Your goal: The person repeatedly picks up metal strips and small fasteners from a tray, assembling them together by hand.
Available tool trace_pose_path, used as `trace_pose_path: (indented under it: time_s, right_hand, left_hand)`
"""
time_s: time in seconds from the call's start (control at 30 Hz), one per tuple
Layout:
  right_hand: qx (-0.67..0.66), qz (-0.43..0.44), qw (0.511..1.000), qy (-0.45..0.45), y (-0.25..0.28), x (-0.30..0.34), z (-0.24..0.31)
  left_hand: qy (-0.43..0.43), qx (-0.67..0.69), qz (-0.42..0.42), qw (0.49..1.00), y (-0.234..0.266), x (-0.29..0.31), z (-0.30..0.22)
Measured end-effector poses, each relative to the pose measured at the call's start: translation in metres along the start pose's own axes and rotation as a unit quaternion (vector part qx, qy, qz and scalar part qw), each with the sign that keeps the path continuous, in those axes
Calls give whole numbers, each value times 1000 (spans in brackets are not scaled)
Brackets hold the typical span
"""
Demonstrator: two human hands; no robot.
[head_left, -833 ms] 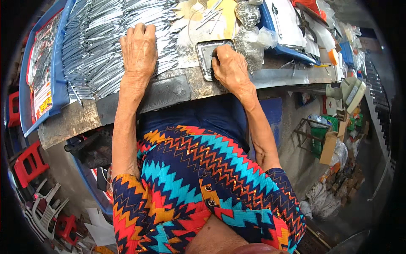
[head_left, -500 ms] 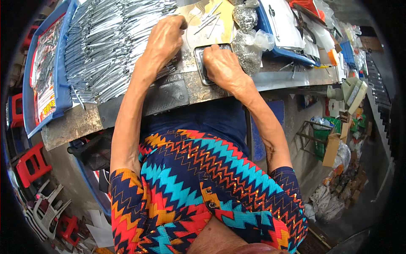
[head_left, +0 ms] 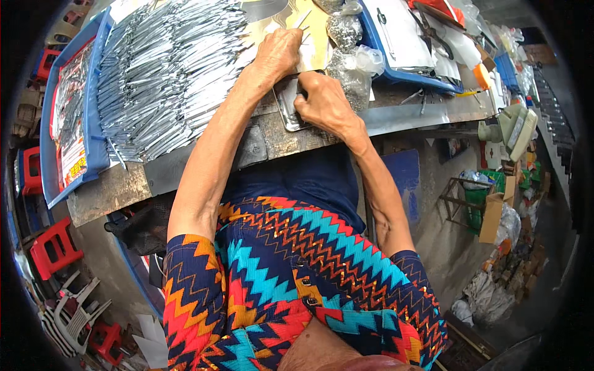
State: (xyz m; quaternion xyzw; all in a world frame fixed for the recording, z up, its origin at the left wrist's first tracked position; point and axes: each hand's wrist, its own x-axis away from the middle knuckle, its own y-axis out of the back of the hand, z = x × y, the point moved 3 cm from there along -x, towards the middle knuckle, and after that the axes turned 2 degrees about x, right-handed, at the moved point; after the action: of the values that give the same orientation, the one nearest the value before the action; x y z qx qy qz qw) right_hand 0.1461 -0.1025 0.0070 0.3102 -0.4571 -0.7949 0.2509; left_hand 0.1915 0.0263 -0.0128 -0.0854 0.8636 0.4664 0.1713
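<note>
My left hand is closed, knuckles up, over the yellowish board. Its fingertips are hidden, so what it grips cannot be made out. A thin metal piece lies on the board just beyond it. My right hand is curled with thumb and forefinger drawn together above a small shallow tray with a dark rim; whatever is in its fingers is too small or hidden to name. To the left of my hands spreads a large heap of slim silvery metal parts.
A blue tray with more parts stands at the far left. Clear plastic bags of small pieces sit right of my right hand. Beyond them, another blue tray holds white sheets, a drawing compass and pliers. Red stools stand below left.
My left hand has moved right, closer to my right hand. My right hand has shifted slightly down and curled more above the small tray. The whole view has also shifted a little.
</note>
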Motion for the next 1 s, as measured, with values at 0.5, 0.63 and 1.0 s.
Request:
trace_pose_path:
  time_s: [0.5, 0.63, 1.0]
  right_hand:
    - [-382, -147, 893, -189, 4, 24, -15]
    - [-429, -157, 868, -195, 2, 24, -10]
    - [-588, -145, 767, -211, 1, 26, -4]
  left_hand:
    - [-8, -24, -52, 998, 38, 52, 0]
    - [55, 72, -77, 993, 66, 76, -5]
    - [183, 461, -22, 868, 88, 123, -32]
